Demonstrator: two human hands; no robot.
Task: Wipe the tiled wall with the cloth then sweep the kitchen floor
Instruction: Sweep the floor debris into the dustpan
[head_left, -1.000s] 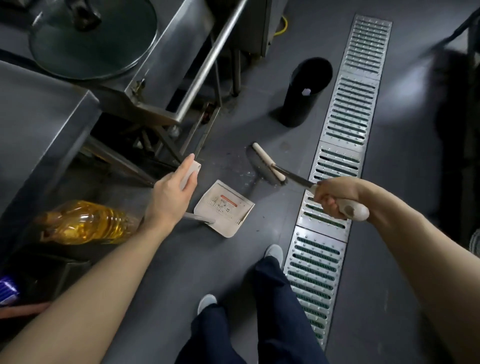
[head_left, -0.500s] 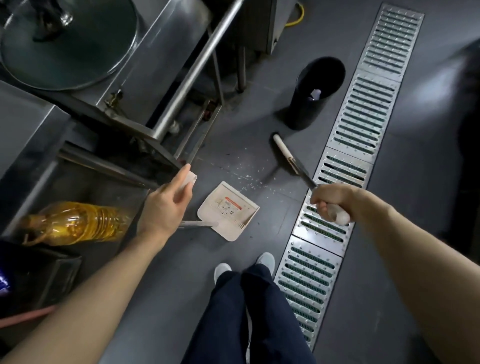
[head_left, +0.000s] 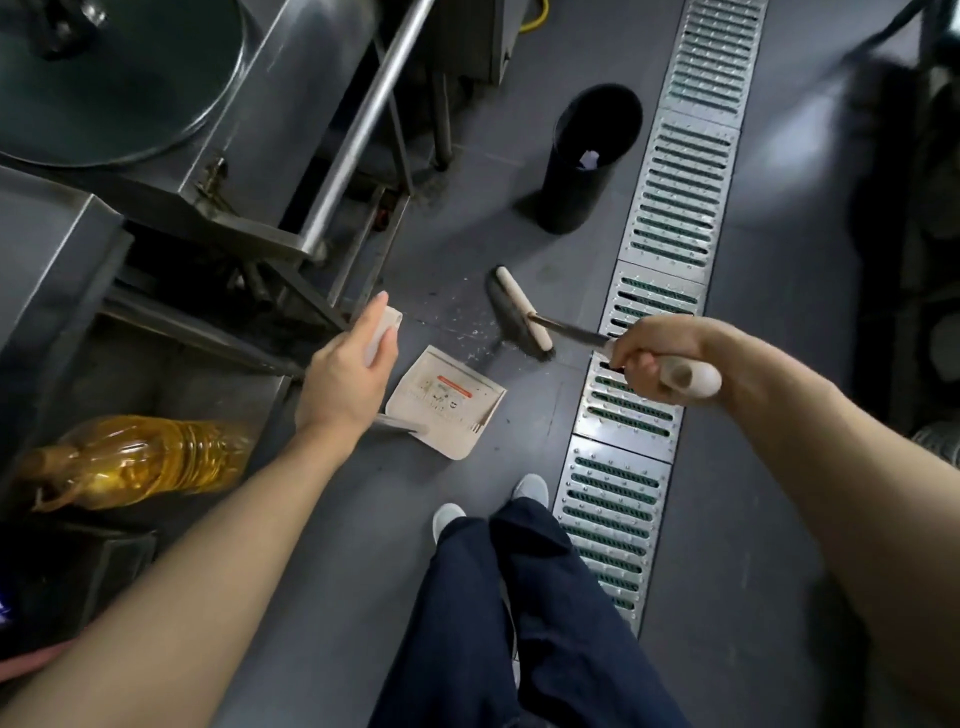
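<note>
grey floor (head_left: 322, 545) | right hand (head_left: 655, 349) grips broom (head_left: 522, 313) | left hand (head_left: 347, 375) holds dustpan (head_left: 445, 402)

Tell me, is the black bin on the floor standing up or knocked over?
Standing up. The black bin sits upright on the grey floor beside the drain grate, its round mouth facing up with a white scrap inside.

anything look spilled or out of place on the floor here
Yes. Pale crumbs are scattered on the grey floor between the dustpan and the brush head. A large bottle of yellow oil lies on its side low down at the left.
</note>
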